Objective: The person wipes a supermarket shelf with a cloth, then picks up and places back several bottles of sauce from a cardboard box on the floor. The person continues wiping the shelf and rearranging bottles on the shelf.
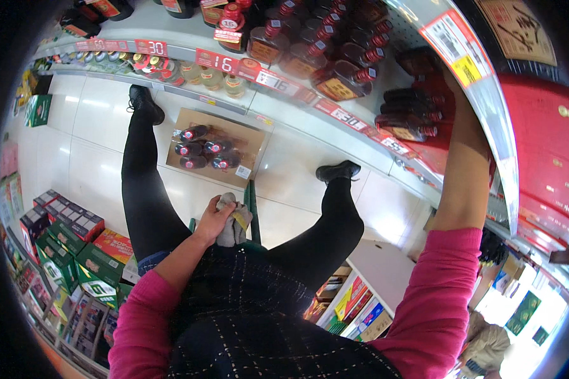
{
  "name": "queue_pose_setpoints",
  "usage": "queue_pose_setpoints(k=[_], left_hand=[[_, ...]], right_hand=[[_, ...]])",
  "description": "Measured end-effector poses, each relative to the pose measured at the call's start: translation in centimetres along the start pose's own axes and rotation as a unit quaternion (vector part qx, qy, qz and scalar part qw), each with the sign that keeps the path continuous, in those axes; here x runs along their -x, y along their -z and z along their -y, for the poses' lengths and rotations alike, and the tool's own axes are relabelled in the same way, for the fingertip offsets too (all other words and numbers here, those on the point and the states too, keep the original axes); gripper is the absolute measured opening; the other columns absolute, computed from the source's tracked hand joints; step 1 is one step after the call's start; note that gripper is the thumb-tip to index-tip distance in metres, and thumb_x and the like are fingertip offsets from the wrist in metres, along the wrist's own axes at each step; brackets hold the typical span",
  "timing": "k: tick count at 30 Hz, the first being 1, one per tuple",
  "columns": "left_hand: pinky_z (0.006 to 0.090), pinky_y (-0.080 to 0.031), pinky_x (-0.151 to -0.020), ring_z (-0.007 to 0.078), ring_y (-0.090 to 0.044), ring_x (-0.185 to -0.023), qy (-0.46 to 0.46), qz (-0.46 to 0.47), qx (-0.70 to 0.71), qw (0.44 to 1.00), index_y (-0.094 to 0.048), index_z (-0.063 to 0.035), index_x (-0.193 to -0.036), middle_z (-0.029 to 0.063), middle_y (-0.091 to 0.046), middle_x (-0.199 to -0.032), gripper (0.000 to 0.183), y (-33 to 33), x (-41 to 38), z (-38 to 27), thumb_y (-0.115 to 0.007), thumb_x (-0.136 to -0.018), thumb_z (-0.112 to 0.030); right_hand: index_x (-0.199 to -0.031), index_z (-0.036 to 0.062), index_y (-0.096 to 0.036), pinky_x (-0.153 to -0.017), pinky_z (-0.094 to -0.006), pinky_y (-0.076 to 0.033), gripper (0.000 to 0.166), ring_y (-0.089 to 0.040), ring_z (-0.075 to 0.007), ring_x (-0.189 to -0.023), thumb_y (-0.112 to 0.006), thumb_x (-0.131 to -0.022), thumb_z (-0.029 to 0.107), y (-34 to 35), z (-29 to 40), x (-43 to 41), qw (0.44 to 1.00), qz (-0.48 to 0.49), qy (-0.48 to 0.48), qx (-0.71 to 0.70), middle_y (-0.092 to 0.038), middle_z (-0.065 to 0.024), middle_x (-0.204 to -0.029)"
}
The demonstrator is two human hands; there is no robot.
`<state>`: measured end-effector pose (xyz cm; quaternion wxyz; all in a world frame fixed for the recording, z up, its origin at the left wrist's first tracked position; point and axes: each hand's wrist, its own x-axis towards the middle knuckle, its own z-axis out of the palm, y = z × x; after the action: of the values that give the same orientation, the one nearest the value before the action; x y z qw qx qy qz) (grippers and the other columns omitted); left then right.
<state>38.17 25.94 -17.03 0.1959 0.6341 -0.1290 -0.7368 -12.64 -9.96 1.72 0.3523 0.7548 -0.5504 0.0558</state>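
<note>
My left hand (216,219) is closed around a crumpled grey cloth (233,225) with a yellowish patch, held above my lap. My right forearm (464,137) reaches deep into the shelf at upper right. The right hand itself is mostly lost in shadow behind the upper shelf's edge, so its grip cannot be made out. Close to it is a dark bottle (415,61). Just below, several flat dark bottles with red caps (405,127) lie side by side. Further left along the shelf stand rows of red-capped flask-shaped liquor bottles (344,80).
An open cardboard carton (253,142) holding several dark bottles sits on the tiled floor between my feet. Price tags line the shelf edge (308,94). The upper shelf edge (486,90) overhangs my right arm. Stacked boxes (83,251) stand at left; a person (486,341) is at lower right.
</note>
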Motion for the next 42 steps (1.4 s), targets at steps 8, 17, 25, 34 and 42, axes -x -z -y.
queue_pose_setpoints(k=[8, 17, 25, 34, 42], left_hand=[[0.0338, -0.048, -0.083, 0.0220, -0.056, -0.098, 0.008, -0.015, -0.010, 1.000, -0.031, -0.0008, -0.131, 0.0151, -0.054, -0.111, 0.060, 0.5, 0.0, 0.0, -0.060, -0.086, -0.027], [0.0342, -0.049, -0.081, 0.0212, -0.057, -0.096, -0.016, 0.006, -0.036, 0.999, -0.031, -0.0017, -0.130, 0.0130, -0.056, -0.110, 0.056, 0.2, -1.1, 1.7, -0.059, -0.087, -0.023], [0.0337, -0.049, -0.082, 0.0216, -0.057, -0.097, -0.016, 0.009, -0.003, 1.000, -0.031, -0.0022, -0.131, 0.0129, -0.056, -0.110, 0.057, -0.3, 0.0, 1.2, -0.060, -0.086, -0.022], [0.0337, -0.047, -0.084, 0.0222, -0.056, -0.100, -0.039, 0.012, -0.042, 0.998, -0.031, -0.0004, -0.131, 0.0149, -0.054, -0.114, 0.060, -0.6, 0.6, 0.9, -0.061, -0.085, -0.025], [0.0337, -0.048, -0.084, 0.0217, -0.056, -0.099, -0.047, 0.032, -0.024, 0.998, -0.032, 0.0004, -0.130, 0.0138, -0.055, -0.112, 0.058, -0.9, 1.5, 0.5, -0.060, -0.086, -0.026]], right_hand=[[-0.101, 0.0102, -0.061, -0.082, -0.0376, -0.044, 0.033, -0.058, -0.0269, -0.092, -0.067, -0.074, 0.027, -0.7, 0.6, 1.0, 1.000, -0.026, 0.003, 0.004, -0.063, -0.0115, -0.093], [-0.105, 0.0099, -0.059, -0.084, -0.0389, -0.044, 0.036, -0.057, -0.0285, -0.095, -0.066, -0.075, 0.027, -0.4, 1.4, 2.1, 1.000, 0.014, 0.016, -0.006, -0.062, -0.0125, -0.096], [-0.108, 0.0097, -0.058, -0.085, -0.0400, -0.043, 0.038, -0.056, -0.0299, -0.097, -0.065, -0.075, 0.028, 0.1, 1.8, 3.1, 0.997, 0.075, 0.015, 0.001, -0.061, -0.0133, -0.100], [-0.112, 0.0094, -0.056, -0.087, -0.0412, -0.042, 0.041, -0.055, -0.0315, -0.100, -0.064, -0.076, 0.028, 1.1, 2.0, 3.9, 0.995, 0.100, 0.011, 0.012, -0.060, -0.0143, -0.104], [-0.117, 0.0081, -0.053, -0.094, -0.0439, -0.038, 0.043, -0.048, -0.0364, -0.109, -0.060, -0.080, 0.029, 2.7, 2.8, 4.2, 0.997, 0.048, -0.020, -0.061, -0.054, -0.0183, -0.115]])
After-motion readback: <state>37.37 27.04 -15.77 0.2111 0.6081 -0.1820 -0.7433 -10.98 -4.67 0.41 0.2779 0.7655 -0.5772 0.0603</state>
